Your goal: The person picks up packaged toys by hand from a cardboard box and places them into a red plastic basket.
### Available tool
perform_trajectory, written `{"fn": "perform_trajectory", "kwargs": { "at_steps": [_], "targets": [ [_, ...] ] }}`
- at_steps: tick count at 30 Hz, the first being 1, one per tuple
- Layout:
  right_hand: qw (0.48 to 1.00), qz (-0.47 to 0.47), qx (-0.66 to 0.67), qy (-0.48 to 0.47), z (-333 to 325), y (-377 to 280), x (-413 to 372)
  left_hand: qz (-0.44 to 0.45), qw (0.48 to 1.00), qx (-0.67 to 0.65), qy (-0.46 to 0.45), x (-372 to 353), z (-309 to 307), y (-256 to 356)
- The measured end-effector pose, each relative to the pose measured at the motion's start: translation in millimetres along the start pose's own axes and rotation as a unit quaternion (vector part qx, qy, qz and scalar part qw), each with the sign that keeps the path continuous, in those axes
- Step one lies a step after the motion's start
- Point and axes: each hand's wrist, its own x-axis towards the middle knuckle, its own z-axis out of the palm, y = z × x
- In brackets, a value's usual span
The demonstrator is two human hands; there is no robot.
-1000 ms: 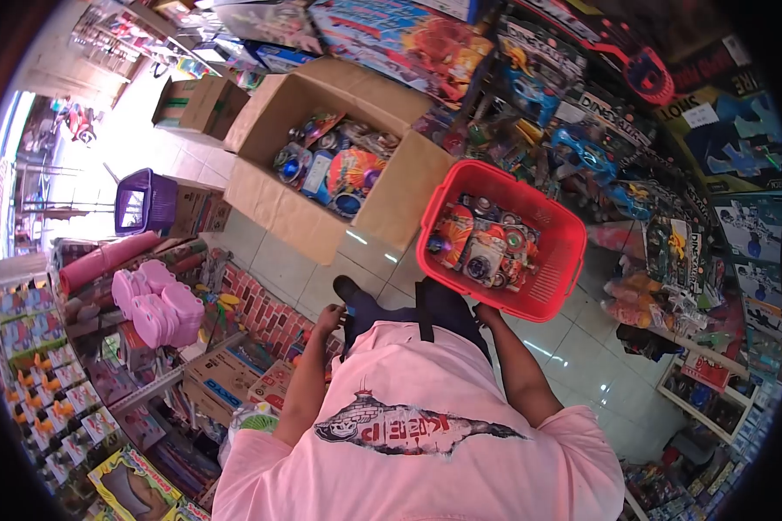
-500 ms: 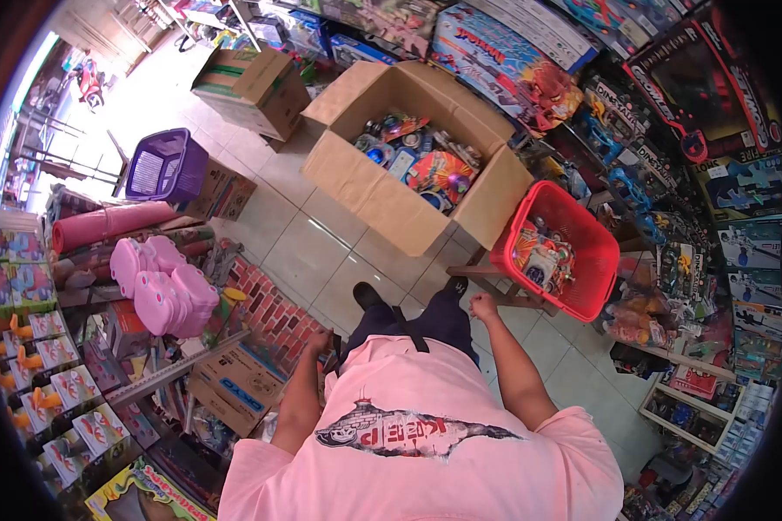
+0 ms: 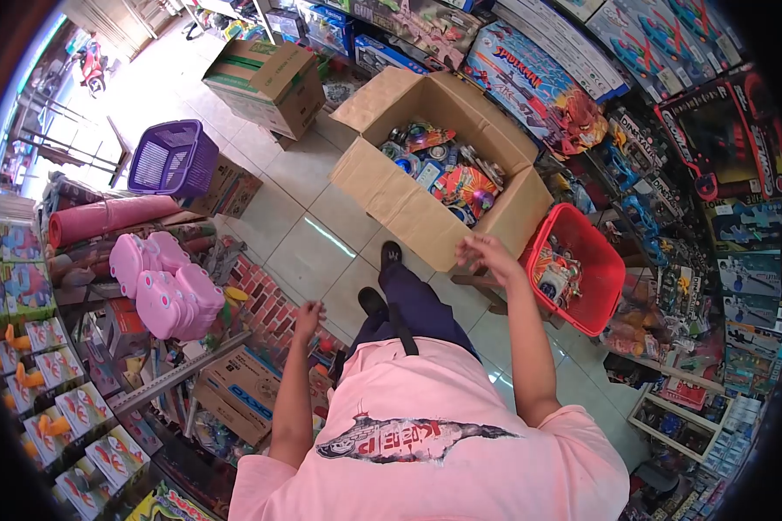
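right hand (image 3: 488, 259) near open carton (image 3: 401, 208); left hand (image 3: 308, 319) farther

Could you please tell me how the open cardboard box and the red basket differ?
The open cardboard box is plain brown, while the red basket is bright red and looks like plastic. The open cardboard box has flaps folded outward; the red basket has a rim with no flaps. The open cardboard box also looks larger than the red basket. Both are open-topped and hold a jumble of small, colourful items.
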Motion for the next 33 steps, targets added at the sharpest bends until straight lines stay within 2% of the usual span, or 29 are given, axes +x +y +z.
{"fn": "perform_trajectory", "kwargs": {
  "at_steps": [2,3,5,10,12,15,16,17,18,21,22,23,24,26,27,28,30,32,33],
  "targets": [
    [0.995,-0.087,0.038,0.027,-1,-25,19,0.102,0.995,-0.010,0.014,23,1,40],
    [0.995,-0.085,0.040,0.025,-1,-34,33,0.128,0.992,-0.009,0.015,27,1,73],
    [0.985,-0.131,0.070,0.092,1,-52,63,0.186,0.982,0.004,0.013,37,5,141],
    [0.977,-0.102,0.131,0.136,2,-69,149,0.275,0.960,0.050,-0.031,67,32,297],
    [0.979,-0.073,0.122,0.145,6,-76,176,0.330,0.941,0.069,-0.037,82,52,343],
    [0.985,-0.037,0.086,0.148,10,-65,216,0.333,0.931,0.143,-0.050,104,84,399],
    [0.987,-0.014,0.056,0.148,11,-63,228,0.362,0.910,0.191,-0.063,115,95,411],
    [0.985,0.019,0.052,0.161,14,-61,239,0.388,0.887,0.238,-0.078,125,105,420],
    [0.984,0.025,0.062,0.164,16,-57,248,0.385,0.886,0.245,-0.087,135,116,427],
    [0.984,0.086,-0.058,0.147,26,-50,268,0.382,0.864,0.287,-0.160,171,138,435],
    [0.983,0.093,-0.048,0.152,29,-52,271,0.362,0.838,0.366,-0.181,187,145,432],
    [0.980,0.108,-0.100,0.136,30,-53,274,0.340,0.806,0.441,-0.202,202,152,429],
    [0.974,0.122,-0.151,0.119,31,-54,275,0.340,0.800,0.445,-0.215,215,158,426],
    [0.965,0.114,-0.179,0.157,36,-36,288,0.206,0.729,0.585,-0.289,242,173,420],
    [0.957,0.087,-0.221,0.169,39,-30,292,0.182,0.684,0.621,-0.336,268,179,403],
    [0.946,0.061,-0.263,0.181,41,-27,292,0.186,0.674,0.625,-0.347,270,184,404],
    [0.956,0.044,-0.221,0.188,40,-35,279,0.154,0.661,0.605,-0.415,269,194,405],
    [0.963,0.008,-0.175,0.203,40,-36,271,0.144,0.660,0.620,-0.399,282,198,387],
    [0.962,0.015,-0.169,0.213,41,-34,269,0.178,0.688,0.587,-0.388,281,197,384]
  ]
}}
